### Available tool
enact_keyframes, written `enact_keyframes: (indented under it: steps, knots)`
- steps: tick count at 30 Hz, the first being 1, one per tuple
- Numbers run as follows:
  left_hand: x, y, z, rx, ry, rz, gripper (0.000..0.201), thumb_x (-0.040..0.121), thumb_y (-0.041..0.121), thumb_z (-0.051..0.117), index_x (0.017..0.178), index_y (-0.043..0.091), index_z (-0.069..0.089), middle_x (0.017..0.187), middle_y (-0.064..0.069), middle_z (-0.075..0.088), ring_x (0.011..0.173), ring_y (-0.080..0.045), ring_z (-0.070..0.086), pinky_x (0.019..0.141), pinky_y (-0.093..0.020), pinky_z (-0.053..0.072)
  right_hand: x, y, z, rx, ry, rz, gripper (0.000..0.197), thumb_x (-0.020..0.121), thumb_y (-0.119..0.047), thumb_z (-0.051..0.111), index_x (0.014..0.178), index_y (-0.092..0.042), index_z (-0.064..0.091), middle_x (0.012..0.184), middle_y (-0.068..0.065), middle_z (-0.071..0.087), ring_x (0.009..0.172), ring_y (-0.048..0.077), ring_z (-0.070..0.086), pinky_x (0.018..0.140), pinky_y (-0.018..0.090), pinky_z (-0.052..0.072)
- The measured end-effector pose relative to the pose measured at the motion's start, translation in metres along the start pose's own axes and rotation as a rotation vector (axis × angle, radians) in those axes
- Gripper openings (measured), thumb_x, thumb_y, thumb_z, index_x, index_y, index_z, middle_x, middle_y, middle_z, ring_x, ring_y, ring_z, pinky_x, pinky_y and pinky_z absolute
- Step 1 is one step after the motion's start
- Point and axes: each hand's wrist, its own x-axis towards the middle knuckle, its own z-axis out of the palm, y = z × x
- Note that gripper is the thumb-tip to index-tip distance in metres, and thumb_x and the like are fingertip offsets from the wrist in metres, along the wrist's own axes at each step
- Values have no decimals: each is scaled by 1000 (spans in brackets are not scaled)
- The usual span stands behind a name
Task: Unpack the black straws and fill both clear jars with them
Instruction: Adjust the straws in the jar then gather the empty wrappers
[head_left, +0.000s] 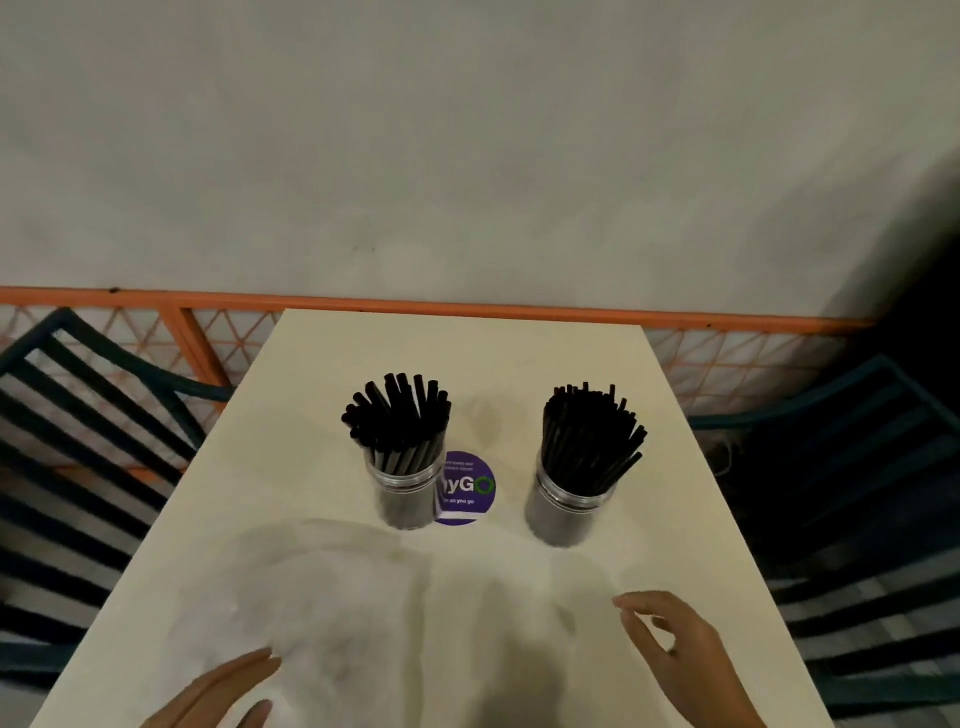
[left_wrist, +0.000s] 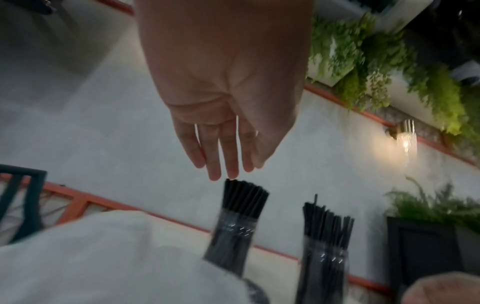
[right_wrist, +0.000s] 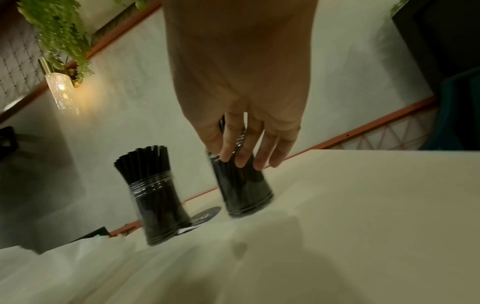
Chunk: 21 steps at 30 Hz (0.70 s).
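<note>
Two clear jars stand upright in the middle of the cream table (head_left: 649, 519), each packed with black straws. The left jar (head_left: 404, 493) holds a fanned bundle of straws (head_left: 400, 415); the right jar (head_left: 569, 509) holds thinner straws (head_left: 589, 431). A clear, empty-looking plastic wrapper (head_left: 322, 587) lies flat on the near left of the table. My left hand (head_left: 223, 691) hovers at the wrapper's near edge, fingers straight, holding nothing. Near the front right, my right hand (head_left: 670, 644) is loosely spread and empty. In the wrist views both jars (left_wrist: 233, 240) (right_wrist: 244, 191) stand ahead of the fingers, untouched.
A round purple sticker (head_left: 465, 488) sits on the table between the jars. Dark slatted chairs stand at the left (head_left: 78, 441) and right (head_left: 857, 493) of the table. An orange-framed lattice rail (head_left: 467, 304) and a pale wall run behind the far edge.
</note>
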Motion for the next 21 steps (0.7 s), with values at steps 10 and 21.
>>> enact_keyframes:
  steps: [10, 21]
  knots:
    - [74, 172, 91, -383, -257, 35, 108, 43, 75, 69, 136, 39, 28, 133, 30, 42, 122, 10, 40, 96, -5, 33, 100, -16, -54, 98, -198, -18, 125, 51, -53, 81, 147, -22, 7, 147, -7, 25, 137, 9, 21, 113, 32, 22]
    - [180, 203, 141, -465, -402, 17, 127, 49, 50, 83, 145, 25, 4, 145, 11, 29, 130, 0, 27, 103, -16, 25, 150, -50, -37, 325, -196, -176, 83, 46, -59, 82, 114, -66, 33, 118, -37, 50, 120, -4, 47, 97, 18, 42]
